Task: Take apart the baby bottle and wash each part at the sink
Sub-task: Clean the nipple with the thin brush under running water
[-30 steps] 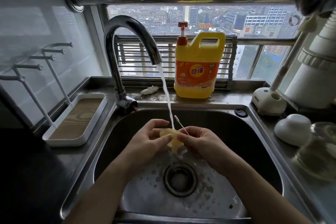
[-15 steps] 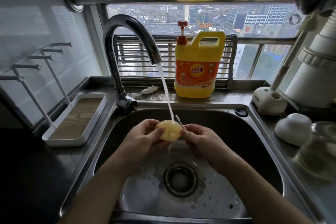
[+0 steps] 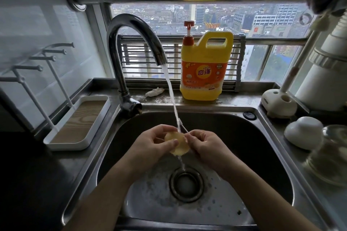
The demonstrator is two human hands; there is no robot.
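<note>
- A white drying tray [image 3: 78,124] with upright pegs stands on the counter left of the sink [image 3: 112,148], well apart from the hands.
- The curved faucet [image 3: 131,30] rises at the sink's back left corner. Its water stream [image 3: 170,92] slants down to the right and lands on the held part.
- The left hand [image 3: 150,146] curls round a yellowish soft part [image 3: 177,143], with the thumb laid across its front.
- The part, possibly the bottle's teat, is held above the drain [image 3: 185,184] at mid-basin. Its long axis slants from upper left to lower right, but I cannot tell which end is the tip.
- The right hand [image 3: 204,146] pinches a thin white stick [image 3: 183,126], which angles up and left into the stream. Its fingertips rest against the part's right edge.
- A yellow detergent jug [image 3: 204,65] stands upright on the ledge behind.
- A white brush holder [image 3: 277,105], a white dome [image 3: 302,131] and a glass bottle [image 3: 328,155] crowd the right counter.
</note>
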